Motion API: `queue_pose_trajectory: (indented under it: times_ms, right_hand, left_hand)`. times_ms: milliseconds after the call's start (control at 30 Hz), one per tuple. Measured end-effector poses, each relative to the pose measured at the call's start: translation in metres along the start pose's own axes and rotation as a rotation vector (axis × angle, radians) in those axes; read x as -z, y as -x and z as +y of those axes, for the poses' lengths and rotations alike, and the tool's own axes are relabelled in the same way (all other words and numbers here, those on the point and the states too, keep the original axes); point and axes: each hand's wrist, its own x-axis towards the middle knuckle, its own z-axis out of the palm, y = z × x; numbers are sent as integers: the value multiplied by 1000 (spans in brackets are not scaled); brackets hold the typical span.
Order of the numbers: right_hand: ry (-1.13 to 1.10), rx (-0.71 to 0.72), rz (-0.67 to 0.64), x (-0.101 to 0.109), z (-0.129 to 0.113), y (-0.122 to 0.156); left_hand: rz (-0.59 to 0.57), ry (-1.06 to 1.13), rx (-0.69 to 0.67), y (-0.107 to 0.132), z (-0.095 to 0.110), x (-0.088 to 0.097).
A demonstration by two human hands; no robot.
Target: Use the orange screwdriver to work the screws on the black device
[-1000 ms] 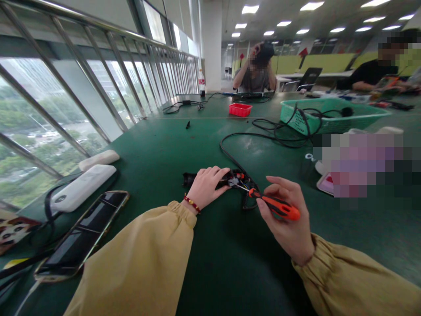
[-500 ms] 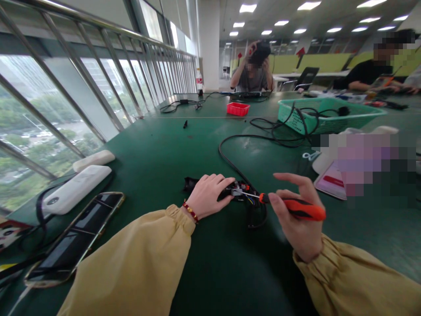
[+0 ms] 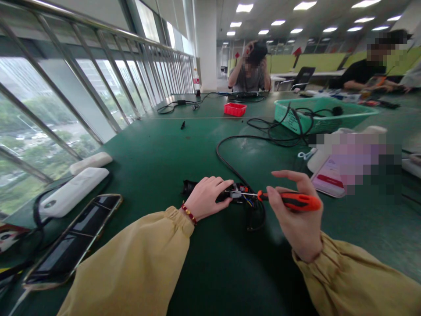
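My left hand (image 3: 209,197) is closed round the body of a black corded device (image 3: 225,196) lying on the table, pressing it down. Its housing is open at the right end, where a grey metal part, a small red part and blue and yellow wires show. In my right hand (image 3: 299,219) is a screwdriver (image 3: 300,200) with an orange and black handle. The thumb and fingers grip that handle, while the index finger is stretched out above it. The screwdriver's shaft lies nearly level, pointing left, with its tip at the grey metal part.
A black cable (image 3: 226,160) runs from the device towards a green basket (image 3: 296,125). A red tray (image 3: 234,109) stands farther back. At left lie a phone (image 3: 75,239) and a white power strip (image 3: 79,188), beside a metal railing (image 3: 98,83). Two people sit beyond.
The whole view has shifted slightly. My left hand still holds the device, and the screwdriver's tip stays at the grey part; its handle sits slightly higher.
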Motion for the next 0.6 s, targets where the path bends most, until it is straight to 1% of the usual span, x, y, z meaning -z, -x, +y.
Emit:
queue_pose_trajectory:
  times_ms: [167,233,333,400,533,600]
  right_hand:
    - [-103,45,49,-3,-1,-4]
    - [-93,38,57,-2,0,-8]
    - [-10,36,61,0,1,-12]
    - [16,45,43,2,1,-14]
    - [-99,62,-28,3,-2,-19]
    - [-118,76,-32,3,-3,-21]
  left_hand:
    - [23,5,-15,-1,-2,0]
    - [30,4,-21,-1,-2,0]
    - [39,-15,-11,0,0,0]
    - [42,-32,-6,0,0,0]
    - [42,-47,-17,0,1,-1]
    - [45,-57,-12,-1,2,-1]
